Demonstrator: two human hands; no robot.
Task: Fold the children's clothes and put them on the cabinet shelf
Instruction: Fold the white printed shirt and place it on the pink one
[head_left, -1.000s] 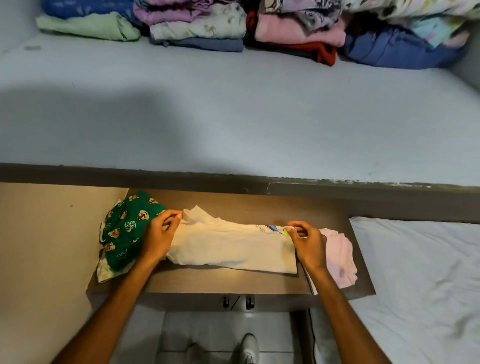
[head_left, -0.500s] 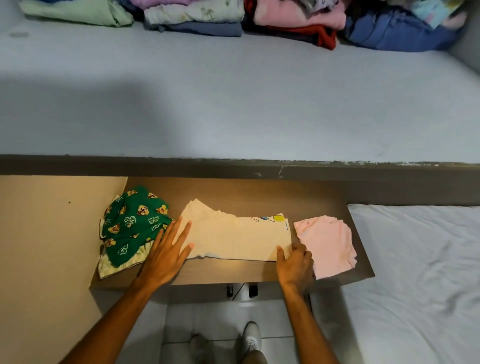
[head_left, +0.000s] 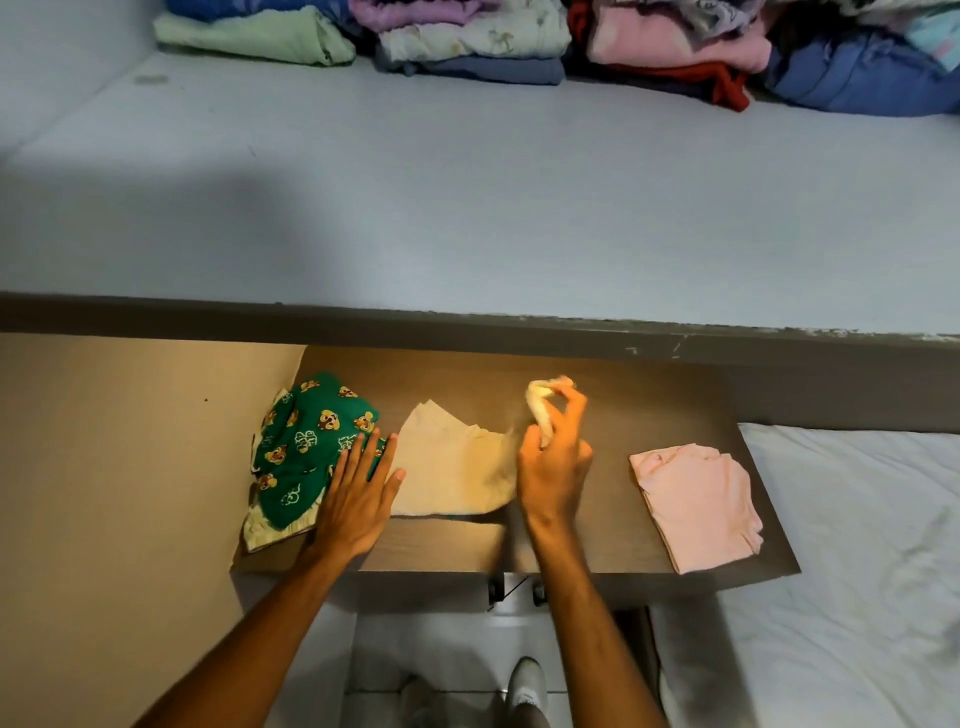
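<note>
Here, right hand (head_left: 553, 457) pinching cream shirt (head_left: 452, 467), left hand (head_left: 356, 493) flat

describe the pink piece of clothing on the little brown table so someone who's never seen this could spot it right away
Find the small brown table below the wide grey shelf. Three garments lie on it in a row; the pink garment is the rightmost, nearest the white bed. It alone is plain pink, folded flat, with no hand touching it.

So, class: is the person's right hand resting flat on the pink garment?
No: the right hand is raised, pinching an end of the cream garment, well apart from the pink garment.
</note>
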